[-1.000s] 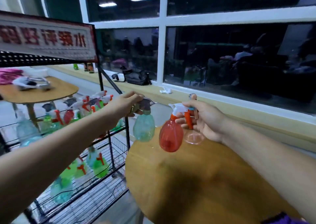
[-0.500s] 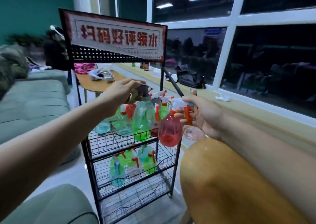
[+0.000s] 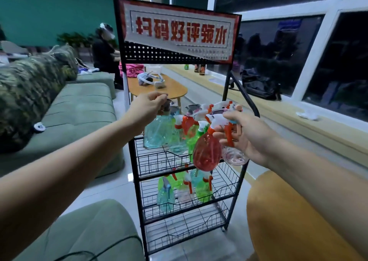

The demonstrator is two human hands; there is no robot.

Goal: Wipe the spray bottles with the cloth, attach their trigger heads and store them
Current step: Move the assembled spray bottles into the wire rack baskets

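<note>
Left to right:

Green sofa at 9 o'clock, camo cushion on its back.

Left hand grips the dark trigger head of the teal bottle from above, with the fingers curled over it. The bottle is upright with its long axis vertical, base at 6 o'clock. Fingers hide most of the head, so I can't tell where the nozzle points. The base sits at the front-left corner of the top shelf of the black wire rack. Can't tell if it's resting there or hanging.

The top shelf holds more upright bottles, including a green bottle. The middle shelf has another cluster. Red-lettered sign tops the rack at 12 o'clock.

Right hand holds two bottles by their heads. The red bottle has its long axis near vertical and its base at 6 o'clock, in front of the rack. Its white nozzle points to about 10 o'clock and fingers pinch the orange trigger. The clear bottle hangs base-down at its 3 o'clock, just beside it and half hidden by the palm.

Round wooden table at 5 o'clock, below the right forearm.
</note>
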